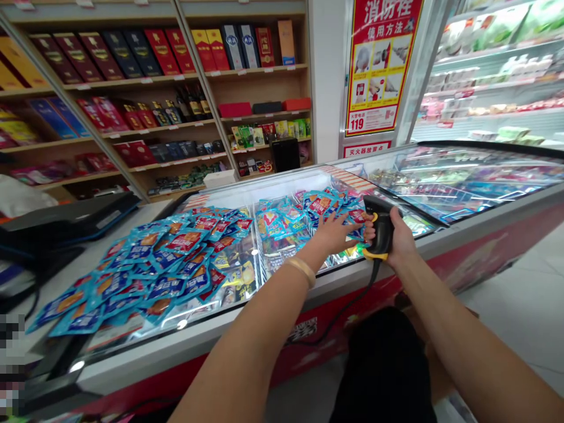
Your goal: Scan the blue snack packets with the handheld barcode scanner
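Two hands meet over the freezer [462, 232]: fingers of the right hand [402, 238] clamp a scanner [379, 226], fingers of the left hand [337, 232] lie spread on blue packets [324, 202].

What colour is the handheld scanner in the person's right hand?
The scanner in the right hand is black with yellow trim; the head view shows it.

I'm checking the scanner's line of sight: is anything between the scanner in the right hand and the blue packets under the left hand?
Nothing visible does. The right hand holds the black scanner close beside the blue packets on the freezer lid; the left hand lies flat on those packets, fingers next to the scanner's head.
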`<state>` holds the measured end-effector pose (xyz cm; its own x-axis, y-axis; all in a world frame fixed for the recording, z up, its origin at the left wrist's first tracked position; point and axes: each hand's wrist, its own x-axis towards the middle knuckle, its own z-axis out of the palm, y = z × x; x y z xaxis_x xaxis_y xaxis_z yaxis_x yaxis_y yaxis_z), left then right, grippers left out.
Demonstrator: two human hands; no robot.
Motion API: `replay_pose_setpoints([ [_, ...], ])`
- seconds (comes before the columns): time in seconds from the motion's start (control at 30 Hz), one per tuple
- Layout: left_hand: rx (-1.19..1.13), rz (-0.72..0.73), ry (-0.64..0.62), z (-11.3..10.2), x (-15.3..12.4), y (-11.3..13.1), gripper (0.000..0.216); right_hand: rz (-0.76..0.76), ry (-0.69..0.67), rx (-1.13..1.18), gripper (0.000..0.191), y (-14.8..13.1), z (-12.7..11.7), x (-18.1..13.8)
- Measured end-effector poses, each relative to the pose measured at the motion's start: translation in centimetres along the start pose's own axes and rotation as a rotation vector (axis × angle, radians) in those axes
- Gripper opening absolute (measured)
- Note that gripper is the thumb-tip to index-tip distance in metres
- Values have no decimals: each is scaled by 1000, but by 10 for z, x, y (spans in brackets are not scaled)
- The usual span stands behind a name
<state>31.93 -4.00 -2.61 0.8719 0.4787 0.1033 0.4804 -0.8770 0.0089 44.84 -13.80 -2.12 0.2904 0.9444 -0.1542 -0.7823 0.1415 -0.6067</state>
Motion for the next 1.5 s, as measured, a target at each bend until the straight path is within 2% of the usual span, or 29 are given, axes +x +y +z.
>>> replay_pose_setpoints([
  [0.2,43,38,43,2,-25,-13,48,70,26,19,49,16,19,2],
  [0.33,-43,53,77,0,-47,-26,52,109,35,37,48,32,36,-2],
  [0.5,-231,116,134,5,-70,-46,58,190,-53,93,46,49,45,-3],
  [0.63,-299,99,212,4,-87,-58,48,173,-120,58,47,54,42,-2],
  [0.73,-342,-27,391,-3,-104,-66,34,117,-139,-1,46,53,37,-1],
  [0.8,-436,-233,538,-7,-117,-73,25,94,-150,-22,43,54,36,-2],
  [0.93,-877,-733,713,-7,-141,-86,23,92,-147,-44,42,65,46,-8],
  [1.0,-1090,-846,766,-5,-149,-89,21,114,-163,-53,42,77,55,-12],
  [1.1,-1174,-893,823,-4,-156,-88,21,166,-210,-76,41,97,70,-18],
  [1.27,-1028,-897,846,-4,-156,-80,28,280,-215,-105,39,122,91,-27],
  [1.5,-1075,-808,863,1,-156,-79,27,321,-249,-165,38,124,87,-24],
])
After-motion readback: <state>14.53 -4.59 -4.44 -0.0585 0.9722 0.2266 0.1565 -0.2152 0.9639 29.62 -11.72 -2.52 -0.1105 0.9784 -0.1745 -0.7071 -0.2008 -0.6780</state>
